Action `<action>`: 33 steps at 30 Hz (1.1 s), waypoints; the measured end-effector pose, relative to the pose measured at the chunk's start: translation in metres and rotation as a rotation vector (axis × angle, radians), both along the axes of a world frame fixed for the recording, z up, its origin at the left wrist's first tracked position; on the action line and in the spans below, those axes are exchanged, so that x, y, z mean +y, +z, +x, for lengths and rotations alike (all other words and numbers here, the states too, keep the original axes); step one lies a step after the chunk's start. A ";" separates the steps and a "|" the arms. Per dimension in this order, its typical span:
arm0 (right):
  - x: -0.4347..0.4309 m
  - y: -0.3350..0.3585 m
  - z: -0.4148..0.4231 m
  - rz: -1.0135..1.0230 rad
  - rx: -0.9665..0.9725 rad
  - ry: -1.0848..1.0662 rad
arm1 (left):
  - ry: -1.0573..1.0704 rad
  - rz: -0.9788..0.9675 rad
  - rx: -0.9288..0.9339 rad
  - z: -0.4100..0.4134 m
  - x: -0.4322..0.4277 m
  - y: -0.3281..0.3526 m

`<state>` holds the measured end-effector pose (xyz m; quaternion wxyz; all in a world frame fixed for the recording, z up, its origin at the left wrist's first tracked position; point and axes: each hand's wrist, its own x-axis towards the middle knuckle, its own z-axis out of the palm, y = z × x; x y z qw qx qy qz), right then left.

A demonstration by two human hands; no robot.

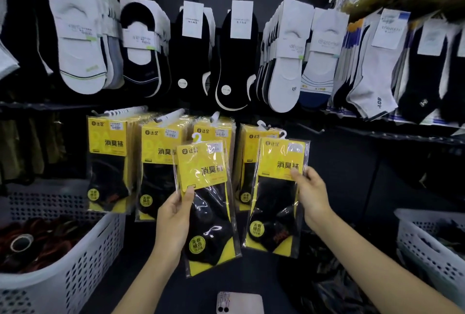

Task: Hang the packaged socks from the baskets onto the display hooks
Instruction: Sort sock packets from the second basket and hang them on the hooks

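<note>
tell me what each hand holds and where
The left hand pinches one sock pack at its left edge, mid-height; the right hand grips a second sock pack at its right edge, upper half.

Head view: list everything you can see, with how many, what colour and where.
hung packs: four stacks, yellow and black, lower row
left pack: one, yellow and black, held in front of the hung packs
right pack: one, yellow and black, held right of it
upper socks: many, white, black, some blue-trimmed, top row
left basket: one, white, lower left, dark goods inside
right basket: one, white, lower right
phone: one, pale, bottom centre
left hand: grips left pack
right hand: grips right pack
</note>
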<state>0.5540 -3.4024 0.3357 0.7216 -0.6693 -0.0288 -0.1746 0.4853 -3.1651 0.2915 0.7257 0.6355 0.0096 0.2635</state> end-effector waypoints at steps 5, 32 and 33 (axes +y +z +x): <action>0.005 0.020 0.025 -0.088 -0.017 0.044 | -0.003 0.008 -0.005 0.002 0.000 -0.001; 0.035 -0.028 -0.029 -0.044 0.221 0.308 | -0.147 0.101 0.026 0.001 -0.042 -0.017; 0.036 -0.030 -0.034 -0.064 0.207 0.323 | -0.165 0.108 0.021 0.001 -0.048 -0.016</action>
